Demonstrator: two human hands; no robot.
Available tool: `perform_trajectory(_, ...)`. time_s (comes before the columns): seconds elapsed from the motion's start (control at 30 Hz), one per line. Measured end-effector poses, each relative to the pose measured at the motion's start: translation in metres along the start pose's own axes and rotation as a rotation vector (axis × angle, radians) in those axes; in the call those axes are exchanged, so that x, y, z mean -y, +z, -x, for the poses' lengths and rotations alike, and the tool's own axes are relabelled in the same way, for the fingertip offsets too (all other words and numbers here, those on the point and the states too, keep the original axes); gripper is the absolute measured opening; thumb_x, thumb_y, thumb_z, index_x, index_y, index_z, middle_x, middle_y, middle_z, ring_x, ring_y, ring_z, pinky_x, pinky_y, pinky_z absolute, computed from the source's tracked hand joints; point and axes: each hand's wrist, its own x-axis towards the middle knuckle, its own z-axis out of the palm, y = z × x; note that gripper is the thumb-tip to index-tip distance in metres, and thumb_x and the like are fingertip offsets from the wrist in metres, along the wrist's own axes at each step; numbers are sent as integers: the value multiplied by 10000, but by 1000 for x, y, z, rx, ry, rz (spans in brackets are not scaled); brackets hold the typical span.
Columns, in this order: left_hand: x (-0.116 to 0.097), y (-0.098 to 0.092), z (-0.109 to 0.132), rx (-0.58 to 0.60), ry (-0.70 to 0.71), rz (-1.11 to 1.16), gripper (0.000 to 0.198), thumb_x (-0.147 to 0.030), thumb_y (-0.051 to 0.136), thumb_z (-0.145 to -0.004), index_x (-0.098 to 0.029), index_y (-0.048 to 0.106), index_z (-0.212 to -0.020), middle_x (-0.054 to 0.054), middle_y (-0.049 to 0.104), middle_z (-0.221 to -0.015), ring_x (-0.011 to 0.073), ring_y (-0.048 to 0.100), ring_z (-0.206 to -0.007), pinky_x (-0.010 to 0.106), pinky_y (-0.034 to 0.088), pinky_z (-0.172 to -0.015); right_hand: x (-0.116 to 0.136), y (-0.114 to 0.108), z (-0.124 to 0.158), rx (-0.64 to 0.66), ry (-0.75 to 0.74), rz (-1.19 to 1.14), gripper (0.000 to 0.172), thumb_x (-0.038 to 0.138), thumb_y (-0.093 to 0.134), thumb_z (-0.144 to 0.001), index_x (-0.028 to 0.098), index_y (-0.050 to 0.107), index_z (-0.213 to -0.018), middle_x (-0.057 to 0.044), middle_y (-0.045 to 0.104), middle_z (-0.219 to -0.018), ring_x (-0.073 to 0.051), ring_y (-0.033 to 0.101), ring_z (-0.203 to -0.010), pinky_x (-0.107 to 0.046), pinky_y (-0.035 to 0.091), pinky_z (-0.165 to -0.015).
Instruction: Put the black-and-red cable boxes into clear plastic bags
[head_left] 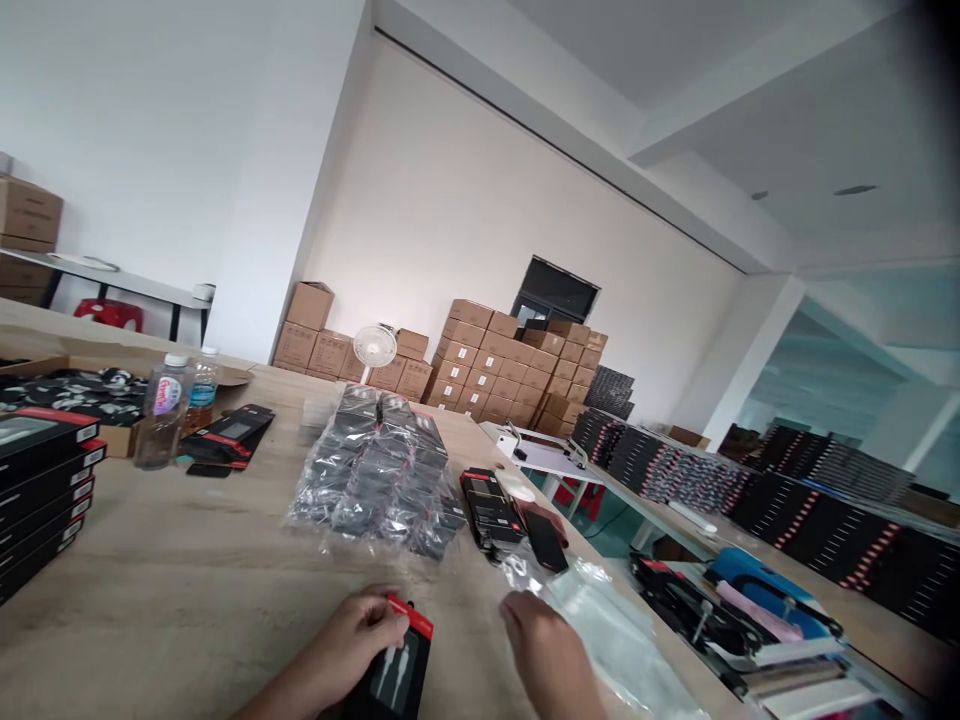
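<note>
My left hand (360, 640) is closed around a slim black-and-red retail box (397, 665) with white cables pictured on its front, near the table's front edge. My right hand (551, 650) is closed, its fingers curled at the edge of a clear plastic bag (521, 570); the fingertips are partly hidden. A stack of flat clear plastic bags (622, 630) lies beside and partly under that hand. Farther back, a pile of boxes sealed in clear bags (375, 470) stands on the wooden table (187, 600). To its right are several loose black boxes (491, 510).
At the left edge stands a stack of black boxes (45, 490). Behind it are two plastic bottles (161, 420) and an open carton (116, 440) of round black parts. A bench on the right bears a blue-topped sealing machine (765, 590) and long rows of black boxes (817, 530).
</note>
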Motion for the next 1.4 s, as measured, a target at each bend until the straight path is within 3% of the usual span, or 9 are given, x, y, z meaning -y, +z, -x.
perform_trajectory(0.13, -10, 0, 6, 74, 51, -16, 468, -541, 505, -843, -194, 662, -571, 49, 664, -783, 263, 577, -988, 326, 392, -895, 82, 11, 7, -57, -272, 78, 203, 105, 549, -847, 227, 668, -736, -38, 706, -767, -189, 651, -720, -262, 379, -641)
perform_trajectory(0.27, -7, -1, 5, 134, 30, 81, 257, -395, 646, -718, -152, 668, -635, -3, 601, -713, 168, 535, -726, 257, 384, -695, 109, 27, 6, 26, -252, -150, 180, 133, 569, -843, 222, 672, -726, -32, 705, -746, -180, 658, -695, -239, 404, -617)
perform_trajectory(0.37, -3, -1, 2, 106, -15, 119, 180, -318, 667, -641, -138, 662, -632, -14, 585, -719, 139, 497, -684, 238, 349, -639, 102, 33, 2, 76, -144, -466, 226, 212, 530, -876, 220, 669, -698, -24, 700, -716, -165, 656, -675, -221, 433, -627)
perform_trajectory(0.5, 6, 3, 0, 7, -135, 97, 253, -381, 672, -638, -131, 638, -652, -34, 540, -580, 124, 457, -582, 242, 324, -593, 86, 35, 7, -28, -21, -708, 170, 340, 558, -849, 209, 656, -803, -8, 654, -682, -167, 619, -630, -225, 452, -598)
perform_trajectory(0.7, 9, 4, 0, -29, -82, 101, 327, -450, 668, -680, -126, 626, -672, 17, 651, -659, 155, 563, -637, 246, 388, -630, 75, 39, 28, -30, -149, -515, 27, 216, 607, -746, 233, 627, -743, 4, 616, -713, -152, 584, -623, -229, 443, -599)
perform_trajectory(1.0, 13, 3, -1, -19, -85, 21, 292, -414, 668, -686, -128, 629, -641, 15, 655, -634, 159, 573, -619, 247, 388, -609, 85, 58, 34, -296, -111, -494, 117, 212, 496, -764, 242, 609, -747, -20, 640, -721, -176, 615, -628, -259, 473, -594)
perform_trajectory(1.17, 5, -2, 2, 54, -56, 35, 251, -268, 627, -696, -146, 723, -892, 55, 697, -923, 190, 606, -760, 278, 419, -692, 49, 28, 17, -446, 186, -605, 191, 362, 506, -814, 206, 604, -764, -36, 655, -644, -180, 631, -555, -261, 505, -552)
perform_trajectory(1.27, 0, -3, 7, 142, -178, 309, 655, -135, 656, -595, -229, 580, -1238, 41, 678, -1068, 203, 629, -864, 291, 451, -750, 36, 14, 15, -525, 187, -536, 214, 392, 534, -812, 200, 622, -779, -44, 655, -679, -182, 629, -572, -272, 510, -575)
perform_trajectory(1.4, 0, 0, 11, 370, -325, 656, 527, -94, 713, -478, -149, 673, -1001, 61, 695, -945, 210, 637, -832, 290, 467, -745, 45, 28, 25, -491, 44, -546, 239, 391, 532, -835, 202, 646, -743, -33, 632, -661, -157, 583, -524, -256, 484, -542)
